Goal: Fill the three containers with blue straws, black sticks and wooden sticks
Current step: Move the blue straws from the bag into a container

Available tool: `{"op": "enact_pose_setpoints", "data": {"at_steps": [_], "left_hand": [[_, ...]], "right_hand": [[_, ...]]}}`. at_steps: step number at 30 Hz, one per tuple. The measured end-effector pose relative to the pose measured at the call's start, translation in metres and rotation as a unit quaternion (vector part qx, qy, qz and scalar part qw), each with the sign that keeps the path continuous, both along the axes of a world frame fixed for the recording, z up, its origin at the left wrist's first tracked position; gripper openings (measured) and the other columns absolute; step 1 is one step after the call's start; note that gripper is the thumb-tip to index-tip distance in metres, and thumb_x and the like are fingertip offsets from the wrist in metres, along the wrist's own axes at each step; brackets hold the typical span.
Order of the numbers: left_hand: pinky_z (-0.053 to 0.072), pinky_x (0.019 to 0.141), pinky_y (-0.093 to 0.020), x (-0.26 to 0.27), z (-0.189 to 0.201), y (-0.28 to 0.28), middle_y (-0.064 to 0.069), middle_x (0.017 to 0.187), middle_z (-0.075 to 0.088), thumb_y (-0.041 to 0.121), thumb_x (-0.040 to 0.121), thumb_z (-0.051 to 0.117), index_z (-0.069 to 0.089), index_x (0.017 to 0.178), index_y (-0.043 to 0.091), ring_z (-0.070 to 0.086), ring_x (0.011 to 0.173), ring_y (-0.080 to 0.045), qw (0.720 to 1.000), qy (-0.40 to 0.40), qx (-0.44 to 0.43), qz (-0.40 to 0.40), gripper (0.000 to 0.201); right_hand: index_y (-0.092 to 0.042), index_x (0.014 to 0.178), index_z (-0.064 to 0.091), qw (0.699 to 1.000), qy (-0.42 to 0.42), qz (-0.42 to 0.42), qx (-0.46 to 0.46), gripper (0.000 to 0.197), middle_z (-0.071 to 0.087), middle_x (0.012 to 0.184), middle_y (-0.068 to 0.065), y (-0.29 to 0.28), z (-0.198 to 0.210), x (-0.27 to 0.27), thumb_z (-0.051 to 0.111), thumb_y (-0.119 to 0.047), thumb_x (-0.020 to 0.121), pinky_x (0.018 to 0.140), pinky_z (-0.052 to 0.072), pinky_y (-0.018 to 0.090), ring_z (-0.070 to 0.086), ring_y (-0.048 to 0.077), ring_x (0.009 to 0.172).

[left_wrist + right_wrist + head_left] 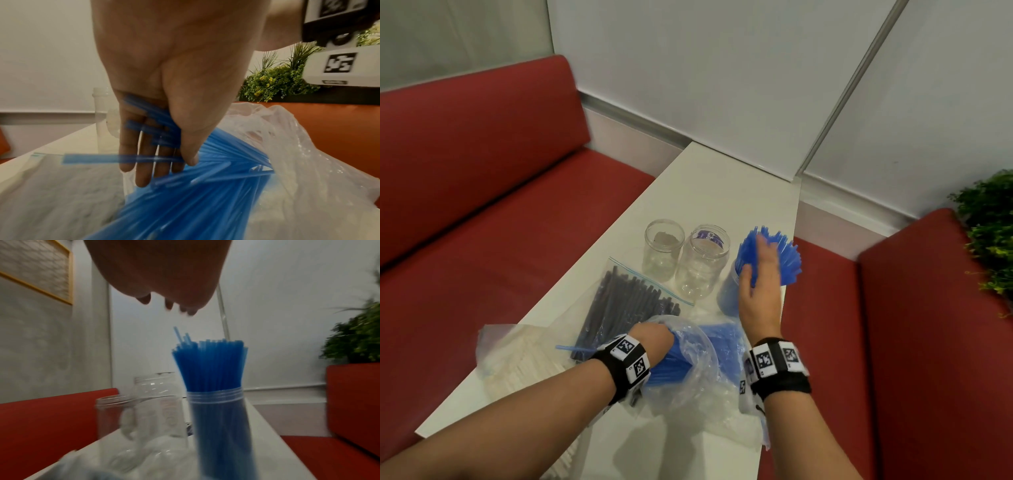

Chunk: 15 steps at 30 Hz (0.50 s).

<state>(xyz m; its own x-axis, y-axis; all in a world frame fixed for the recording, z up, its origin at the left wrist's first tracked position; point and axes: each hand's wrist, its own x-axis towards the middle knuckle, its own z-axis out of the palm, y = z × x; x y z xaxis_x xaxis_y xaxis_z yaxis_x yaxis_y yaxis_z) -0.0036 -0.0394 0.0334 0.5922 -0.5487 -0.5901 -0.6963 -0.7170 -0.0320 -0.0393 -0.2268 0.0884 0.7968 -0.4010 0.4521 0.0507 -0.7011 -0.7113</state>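
A bundle of blue straws (185, 162) is gripped by the left hand (174, 81) inside the plastic bag (298, 162); the right hand (760, 277), fingers extended, is held over the straw-filled container (218, 426)

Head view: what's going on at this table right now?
A person is sorting supplies into jars. The left hand grips a bunch of loose blue plastic straws inside a clear plastic bag. The right hand, fingers relaxed, hovers by the clear jar packed with blue straws. Two empty clear jars stand beside it. A zip bag of black sticks and a bag of pale wooden sticks lie untouched on the white table.
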Motion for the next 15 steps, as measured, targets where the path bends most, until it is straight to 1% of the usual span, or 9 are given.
{"op": "enact_pose_setpoints", "data": {"at_steps": [2,3,4,7,10,12,13,14,15], "left_hand": [[0.045,0.103,-0.042,-0.001,0.001,-0.001,-0.011,0.142,0.054,0.008,0.103,0.045,0.055,0.135,0.006,0.053,0.129,-0.030,1.000,-0.010,0.015,-0.002,0.034],[0.046,0.103,-0.040,-0.002,0.001,-0.001,-0.009,0.141,0.055,0.009,0.104,0.044,0.056,0.135,0.008,0.054,0.129,-0.028,1.000,-0.023,0.014,-0.003,0.033],[0.045,0.103,-0.039,-0.002,0.002,-0.001,-0.007,0.141,0.055,0.011,0.105,0.042,0.056,0.135,0.010,0.054,0.129,-0.026,0.999,-0.038,0.006,-0.002,0.033],[0.047,0.099,-0.036,-0.001,0.008,0.004,-0.003,0.140,0.056,0.015,0.104,0.043,0.053,0.138,0.013,0.057,0.125,-0.022,0.997,-0.069,-0.038,-0.008,0.035],[0.050,0.092,-0.037,0.000,0.024,0.004,-0.004,0.130,0.063,0.013,0.103,0.046,0.061,0.127,0.013,0.062,0.117,-0.024,0.997,-0.075,-0.012,-0.028,0.029],[0.050,0.087,-0.037,0.000,0.036,0.000,-0.005,0.125,0.065,0.013,0.102,0.048,0.066,0.120,0.012,0.063,0.113,-0.025,0.996,-0.079,0.020,-0.046,0.026],[0.049,0.084,-0.038,0.000,0.042,-0.003,-0.006,0.123,0.065,0.014,0.100,0.051,0.067,0.119,0.011,0.064,0.112,-0.025,0.995,-0.080,0.026,-0.055,0.024],[0.048,0.080,-0.037,0.000,0.050,-0.005,-0.006,0.121,0.066,0.017,0.098,0.055,0.067,0.117,0.011,0.064,0.110,-0.026,0.994,-0.084,0.021,-0.065,0.023],[0.046,0.076,-0.036,0.001,0.058,-0.005,-0.006,0.117,0.067,0.021,0.096,0.059,0.067,0.116,0.012,0.065,0.107,-0.026,0.993,-0.092,0.007,-0.074,0.023]], "right_hand": [[-0.032,0.146,0.046,0.989,0.094,0.107,0.050,0.052,0.056,0.142,-0.010,0.027,-0.009,-0.014,0.046,-0.011,0.098,0.114,0.041,0.031,0.048,-0.002,0.132],[-0.035,0.144,0.047,0.972,0.160,0.160,0.063,0.054,0.062,0.133,-0.010,0.041,-0.016,-0.021,0.047,-0.011,0.096,0.107,0.046,0.029,0.055,-0.003,0.122],[-0.037,0.145,0.045,0.952,0.225,0.196,0.064,0.057,0.064,0.131,-0.008,0.053,-0.024,-0.027,0.048,-0.012,0.093,0.104,0.047,0.028,0.058,0.000,0.119],[-0.029,0.154,0.033,0.908,0.344,0.234,0.042,0.074,0.056,0.144,0.001,0.074,-0.051,-0.035,0.054,-0.008,0.086,0.107,0.042,0.028,0.053,0.017,0.130],[-0.022,0.147,0.044,0.897,0.382,0.221,0.017,0.067,0.060,0.138,0.004,0.083,-0.071,-0.034,0.060,-0.006,0.084,0.103,0.043,0.025,0.055,0.018,0.125],[-0.020,0.126,0.061,0.897,0.398,0.191,0.002,0.036,0.069,0.118,0.008,0.089,-0.081,-0.033,0.063,-0.012,0.090,0.092,0.046,0.026,0.063,0.023,0.109],[-0.023,0.102,0.066,0.899,0.403,0.171,-0.003,0.012,0.070,0.099,0.008,0.091,-0.083,-0.032,0.064,-0.016,0.093,0.085,0.047,0.029,0.063,0.025,0.094],[-0.027,0.080,0.060,0.906,0.399,0.143,-0.004,0.017,0.065,0.081,0.005,0.092,-0.085,-0.030,0.063,-0.019,0.095,0.078,0.046,0.032,0.058,0.024,0.080],[-0.028,0.069,0.051,0.913,0.389,0.122,-0.001,0.030,0.059,0.071,0.003,0.091,-0.089,-0.028,0.061,-0.021,0.096,0.074,0.046,0.035,0.052,0.022,0.073]]}}
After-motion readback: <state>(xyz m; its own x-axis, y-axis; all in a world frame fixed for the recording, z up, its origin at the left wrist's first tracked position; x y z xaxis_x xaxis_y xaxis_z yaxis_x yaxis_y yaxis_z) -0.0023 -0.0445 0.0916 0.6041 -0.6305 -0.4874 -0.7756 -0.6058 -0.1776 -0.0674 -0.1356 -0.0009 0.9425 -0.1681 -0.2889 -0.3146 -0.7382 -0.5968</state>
